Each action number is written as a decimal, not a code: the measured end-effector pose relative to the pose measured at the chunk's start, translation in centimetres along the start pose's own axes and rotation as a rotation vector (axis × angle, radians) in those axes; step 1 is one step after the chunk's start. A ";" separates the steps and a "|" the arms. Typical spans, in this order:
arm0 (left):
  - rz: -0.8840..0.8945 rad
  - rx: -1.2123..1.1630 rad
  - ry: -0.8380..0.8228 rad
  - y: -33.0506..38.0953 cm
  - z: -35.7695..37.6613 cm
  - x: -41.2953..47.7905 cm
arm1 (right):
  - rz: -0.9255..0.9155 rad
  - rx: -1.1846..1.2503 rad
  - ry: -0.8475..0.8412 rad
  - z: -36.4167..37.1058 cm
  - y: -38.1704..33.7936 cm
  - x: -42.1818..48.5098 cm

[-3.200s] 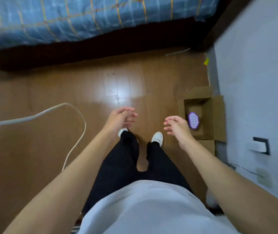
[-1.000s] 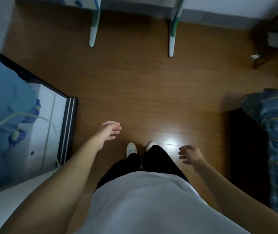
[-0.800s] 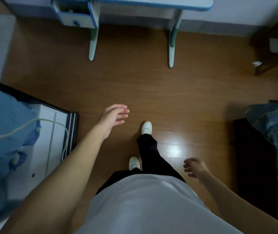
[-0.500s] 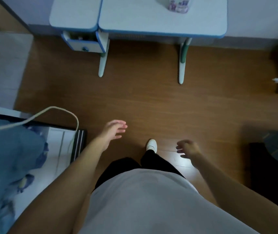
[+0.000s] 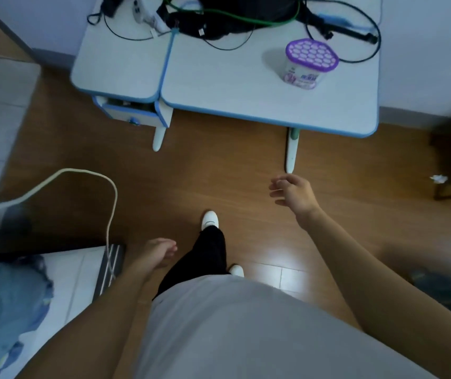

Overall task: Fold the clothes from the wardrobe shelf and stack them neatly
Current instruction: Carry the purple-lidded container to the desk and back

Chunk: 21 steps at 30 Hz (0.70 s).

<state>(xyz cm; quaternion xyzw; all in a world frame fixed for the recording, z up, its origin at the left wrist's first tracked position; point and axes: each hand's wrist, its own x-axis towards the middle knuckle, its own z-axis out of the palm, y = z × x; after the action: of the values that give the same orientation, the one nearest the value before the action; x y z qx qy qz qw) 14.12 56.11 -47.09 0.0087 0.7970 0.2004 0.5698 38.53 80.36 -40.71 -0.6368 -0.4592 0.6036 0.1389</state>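
Both hands: empty; the left hand (image 5: 158, 254) hangs low beside the thigh with fingers loosely curled; the right hand (image 5: 294, 194) is held out over the floor (image 5: 191, 173) with fingers relaxed and apart
Clothes: none held; no wardrobe shelf in view; a blue cloth (image 5: 5, 310) lies at lower left, but I cannot tell whether it belongs to the task
Step in hand: probably walking to fetch the clothes; folding not yet begun
White cable (image 5: 109, 192): loops through the air at the left, near the left arm and the leading shoe (image 5: 210, 218); an arm swing or a stride could snag it and tug whatever it runs to
Bench (image 5: 246, 97): straight ahead; a toe could catch the bench leg (image 5: 291, 151) just beyond the right hand
Bench load: tangled cords (image 5: 219, 20) and a purple-lidded tub (image 5: 310, 62); a knock could shift the tub; clothes laid there could catch on the cords and the stack lean
Floor finish: glossy with glare; a quick turn might slip
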 end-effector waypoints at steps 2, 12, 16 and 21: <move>0.042 0.004 -0.029 5.0 0.4 1.4 | 0.059 -0.023 0.035 -0.4 -0.2 1.6; 0.488 -0.002 -0.159 33.9 8.0 2.9 | 0.343 0.009 0.193 -4.4 1.4 5.6; 0.661 0.026 -0.138 43.7 12.6 3.8 | 0.359 0.027 0.208 -6.4 -0.1 8.3; 0.740 0.116 -0.118 51.5 17.9 5.0 | 0.187 0.045 0.182 -10.2 -6.5 14.4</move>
<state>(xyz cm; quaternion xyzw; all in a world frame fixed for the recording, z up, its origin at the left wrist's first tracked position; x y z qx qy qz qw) 17.58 110.21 -39.52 0.3398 0.7158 0.3463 0.5022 42.82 98.53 -42.83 -0.7256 -0.3697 0.5639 0.1373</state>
